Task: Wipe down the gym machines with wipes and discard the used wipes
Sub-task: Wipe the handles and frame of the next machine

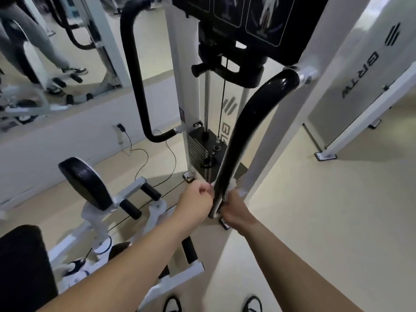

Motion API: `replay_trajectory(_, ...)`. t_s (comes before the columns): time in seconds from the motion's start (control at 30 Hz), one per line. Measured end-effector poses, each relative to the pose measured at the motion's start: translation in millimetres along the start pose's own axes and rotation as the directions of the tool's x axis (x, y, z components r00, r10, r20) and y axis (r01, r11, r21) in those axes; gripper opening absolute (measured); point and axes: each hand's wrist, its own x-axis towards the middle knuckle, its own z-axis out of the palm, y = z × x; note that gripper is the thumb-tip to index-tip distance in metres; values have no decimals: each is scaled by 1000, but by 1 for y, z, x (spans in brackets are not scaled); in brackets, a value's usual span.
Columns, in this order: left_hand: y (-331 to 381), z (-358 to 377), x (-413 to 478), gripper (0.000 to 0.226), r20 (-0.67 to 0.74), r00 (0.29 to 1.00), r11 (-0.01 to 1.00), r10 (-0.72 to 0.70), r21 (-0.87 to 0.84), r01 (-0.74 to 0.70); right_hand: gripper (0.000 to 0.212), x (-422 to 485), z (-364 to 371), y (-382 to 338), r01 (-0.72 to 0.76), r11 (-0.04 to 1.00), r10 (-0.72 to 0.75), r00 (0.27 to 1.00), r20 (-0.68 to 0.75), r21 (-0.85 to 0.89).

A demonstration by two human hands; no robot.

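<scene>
A white gym machine (177, 70) stands in front of me with two curved black padded handle bars. The right bar (245, 122) runs from the upper right down to my hands. My right hand (236, 208) grips the bar's lower end with a white wipe (233, 184) bunched between palm and bar. My left hand (198, 194) is just left of the same bar end, fingers curled, touching it; whether it holds part of the wipe I cannot tell. The left bar (135, 75) is untouched.
The weight stack (202, 154) with its cable sits low between the uprights. A round black pad (85, 181) and foot rollers are at lower left, a black seat pad (22, 262) at the bottom left. A mirror (56, 52) lines the left wall. A second white machine (360, 75) stands right.
</scene>
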Motion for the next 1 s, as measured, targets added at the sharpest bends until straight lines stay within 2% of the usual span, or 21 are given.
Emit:
replay_trajectory(0.1,-31,9,14,16,-2,998,996,-58,70,58,43,13,21,45,-129,988,137,986,95,-89)
replay_trajectory(0.17,-48,12,16,15,2,996,989,-86,125,85,43,19,26,65,-241,948,280,942,186,-208)
replay_trajectory(0.2,-55,11,16,13,5,995,983,-102,152,100,40,21,27,75,-285,931,329,926,187,-226)
replay_trajectory(0.27,-65,4,15,11,25,991,977,-129,173,123,23,16,24,81,-376,912,395,913,103,-166)
replay_trajectory(0.3,-68,0,13,15,45,989,978,-143,159,134,24,10,22,77,-405,910,412,907,88,-87)
replay_trajectory(0.33,-70,-3,9,28,89,984,979,-157,147,143,28,3,19,70,-432,902,428,899,93,29)
replay_trajectory(0.37,-71,-5,5,44,154,970,979,-186,113,170,34,-6,14,57,-441,887,426,896,130,134)
replay_trajectory(0.43,-72,-6,0,66,321,910,951,-261,-79,300,43,-19,6,36,-435,856,368,892,262,280)
replay_trajectory(0.5,-70,-2,-7,55,477,839,847,-262,-304,437,41,-28,2,12,-430,859,308,868,390,278)
replay_trajectory(0.53,-68,3,-10,44,485,834,815,-263,-351,461,36,-30,0,6,-438,864,314,854,415,249)
replay_trajectory(0.6,-69,9,-8,36,381,868,788,-318,-403,466,31,-32,-6,-2,-493,828,366,836,408,266)
replay_trajectory(0.7,-72,-2,5,41,158,871,715,-466,-512,475,22,-39,-21,-12,-501,831,438,857,271,242)
replay_trajectory(0.77,-57,-15,11,49,-27,868,752,-497,-513,414,17,-45,-35,-15,-489,820,462,872,159,299)
replay_trajectory(0.8,-36,-20,8,49,-141,890,812,-435,-488,320,16,-47,-43,-19,-475,816,467,878,111,328)
replay_trajectory(0.87,19,-25,-4,38,-362,921,938,-146,-347,12,14,-45,-57,-27,-442,813,458,887,51,378)
replay_trajectory(0.9,49,-22,-13,37,-420,907,958,26,-248,-142,15,-41,-63,-31,-428,803,454,890,41,415)
replay_trajectory(0.97,95,-3,-31,42,-408,857,905,314,-145,-401,21,-30,-73,-40,-411,788,449,893,29,458)
replay_trajectory(1.0,105,12,-34,45,-360,856,867,371,-197,-459,24,-24,-77,-44,-408,790,446,895,28,458)
